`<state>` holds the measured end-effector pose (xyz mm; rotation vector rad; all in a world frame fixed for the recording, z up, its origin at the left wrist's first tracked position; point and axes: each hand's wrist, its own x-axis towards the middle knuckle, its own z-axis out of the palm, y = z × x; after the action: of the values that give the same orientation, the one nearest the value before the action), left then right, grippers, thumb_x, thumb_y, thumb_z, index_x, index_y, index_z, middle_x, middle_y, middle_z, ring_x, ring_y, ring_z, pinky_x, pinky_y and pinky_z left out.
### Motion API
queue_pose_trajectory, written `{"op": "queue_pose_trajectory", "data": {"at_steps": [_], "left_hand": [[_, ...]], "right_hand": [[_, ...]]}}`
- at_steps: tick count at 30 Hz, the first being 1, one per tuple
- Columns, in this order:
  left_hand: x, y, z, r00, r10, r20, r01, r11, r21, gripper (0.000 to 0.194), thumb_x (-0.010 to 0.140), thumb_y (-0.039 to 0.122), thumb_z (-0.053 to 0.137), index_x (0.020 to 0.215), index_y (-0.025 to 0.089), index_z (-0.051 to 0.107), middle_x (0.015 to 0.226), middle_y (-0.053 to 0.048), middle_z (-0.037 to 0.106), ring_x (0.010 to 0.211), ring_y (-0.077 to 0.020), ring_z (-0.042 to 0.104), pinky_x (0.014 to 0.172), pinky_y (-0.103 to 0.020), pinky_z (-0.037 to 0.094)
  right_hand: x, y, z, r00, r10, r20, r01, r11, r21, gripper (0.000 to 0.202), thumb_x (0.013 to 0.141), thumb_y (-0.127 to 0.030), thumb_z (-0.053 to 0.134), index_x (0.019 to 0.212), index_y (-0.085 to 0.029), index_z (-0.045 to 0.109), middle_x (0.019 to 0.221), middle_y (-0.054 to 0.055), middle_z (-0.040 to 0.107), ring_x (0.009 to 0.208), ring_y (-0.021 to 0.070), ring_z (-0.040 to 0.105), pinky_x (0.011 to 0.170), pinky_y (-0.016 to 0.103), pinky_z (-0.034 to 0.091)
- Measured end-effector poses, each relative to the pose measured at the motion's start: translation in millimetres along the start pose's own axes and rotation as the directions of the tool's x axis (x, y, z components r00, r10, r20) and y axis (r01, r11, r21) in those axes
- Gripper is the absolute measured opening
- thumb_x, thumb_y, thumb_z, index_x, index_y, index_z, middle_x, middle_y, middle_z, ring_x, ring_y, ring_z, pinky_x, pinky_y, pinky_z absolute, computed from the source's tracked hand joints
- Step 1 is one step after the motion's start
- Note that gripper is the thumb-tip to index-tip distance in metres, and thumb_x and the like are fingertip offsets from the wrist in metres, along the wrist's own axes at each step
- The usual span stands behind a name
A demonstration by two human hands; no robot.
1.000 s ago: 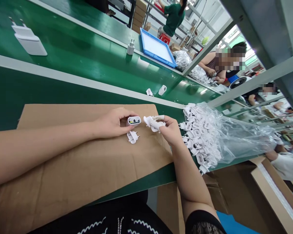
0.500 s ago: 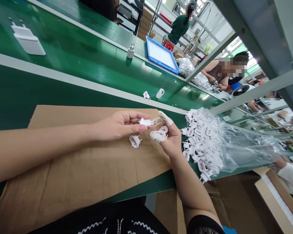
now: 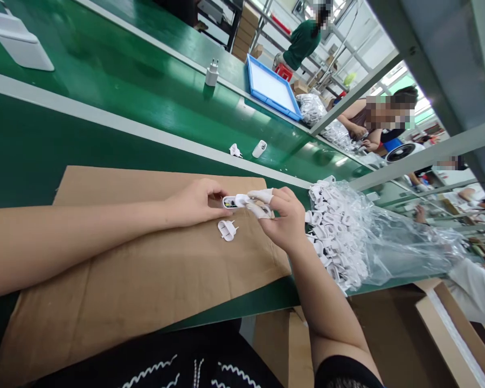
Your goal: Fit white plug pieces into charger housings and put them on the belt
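Note:
My left hand [image 3: 196, 202] is closed round a white charger housing [image 3: 227, 203], whose open end faces right and shows a bit of circuit board. White finger cots cover the thumb and forefinger of my right hand [image 3: 285, 213]. Those fingers pinch a white plug cap [image 3: 241, 201] at the housing's open end; whether it touches the housing I cannot tell. Just below lies another plug cap [image 3: 227, 230] with two pins, loose on the cardboard sheet [image 3: 145, 275]. To the right of my right hand is a heap of white plug caps [image 3: 337, 231].
A clear plastic bag [image 3: 404, 242] spreads from the heap. Beyond the grey rail, a plug cap [image 3: 235, 150], a housing [image 3: 260, 149] and an upright charger [image 3: 212, 74] are on the green surface. A blue tray [image 3: 272, 89] sits farther back. Co-workers are behind; a cardboard box [image 3: 448, 328] is lower right.
The left hand, which held a pinned plug cap, now grips the open housing. My right hand has turned over and brought a plug cap to the housing's end. The view has shifted slightly.

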<state>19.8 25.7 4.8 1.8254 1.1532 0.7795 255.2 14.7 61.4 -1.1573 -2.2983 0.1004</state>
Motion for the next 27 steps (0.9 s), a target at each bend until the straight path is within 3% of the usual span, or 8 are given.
{"op": "queue_pose_trajectory", "data": {"at_steps": [3, 8, 17, 23, 27], "left_hand": [[-2, 2, 1.8, 0.999, 0.031, -0.019, -0.032, 0.999, -0.029, 0.04, 0.081, 0.058, 0.073, 0.097, 0.022, 0.076, 0.093, -0.005, 0.074, 0.084, -0.0232, 0.067, 0.07, -0.034, 0.051], [-3, 5, 1.5, 0.995, 0.094, -0.033, -0.094, 0.996, -0.003, 0.033, 0.083, 0.054, 0.071, 0.093, 0.022, 0.077, 0.082, -0.004, 0.072, 0.074, -0.021, 0.065, 0.063, -0.032, 0.046], [-5, 1, 5.0, 0.987, 0.14, -0.075, -0.134, 0.988, 0.078, 0.033, 0.086, 0.053, 0.068, 0.09, 0.021, 0.074, 0.081, -0.004, 0.071, 0.072, -0.02, 0.063, 0.062, -0.031, 0.044], [-8, -5, 18.8, 0.921, 0.375, -0.102, -0.304, 0.858, 0.414, 0.041, 0.099, 0.045, 0.054, 0.126, 0.016, 0.066, 0.091, -0.01, 0.073, 0.084, -0.0248, 0.064, 0.075, -0.037, 0.047], [-4, -6, 19.6, 0.918, 0.389, -0.083, -0.31, 0.831, 0.462, 0.034, 0.1, 0.044, 0.054, 0.107, 0.016, 0.071, 0.079, -0.008, 0.068, 0.078, -0.0242, 0.06, 0.072, -0.036, 0.045]], "right_hand": [[13, -8, -1, 0.987, -0.096, 0.129, 0.116, 0.982, -0.152, 0.015, 0.09, -0.025, 0.062, 0.088, -0.024, 0.077, 0.077, 0.004, 0.07, 0.077, 0.0198, 0.053, 0.064, 0.031, 0.037], [23, -12, 3, 0.97, -0.099, 0.22, 0.155, 0.956, -0.25, 0.014, 0.085, -0.02, 0.064, 0.071, -0.022, 0.067, 0.074, 0.003, 0.067, 0.08, 0.0196, 0.053, 0.06, 0.029, 0.032], [26, -22, 5, 0.956, -0.133, 0.262, 0.231, 0.892, -0.39, 0.01, 0.078, -0.015, 0.065, 0.07, -0.021, 0.065, 0.067, 0.005, 0.063, 0.078, 0.0215, 0.049, 0.058, 0.032, 0.026], [15, -27, 13, 0.966, -0.159, 0.202, 0.236, 0.862, -0.45, 0.019, 0.078, -0.014, 0.065, 0.062, -0.02, 0.059, 0.065, 0.006, 0.061, 0.075, 0.0211, 0.047, 0.059, 0.034, 0.026], [14, -23, 14, 0.965, -0.186, 0.187, 0.252, 0.862, -0.44, 0.02, 0.081, -0.013, 0.062, 0.062, -0.021, 0.061, 0.066, 0.006, 0.063, 0.074, 0.0208, 0.047, 0.059, 0.035, 0.026]]}}
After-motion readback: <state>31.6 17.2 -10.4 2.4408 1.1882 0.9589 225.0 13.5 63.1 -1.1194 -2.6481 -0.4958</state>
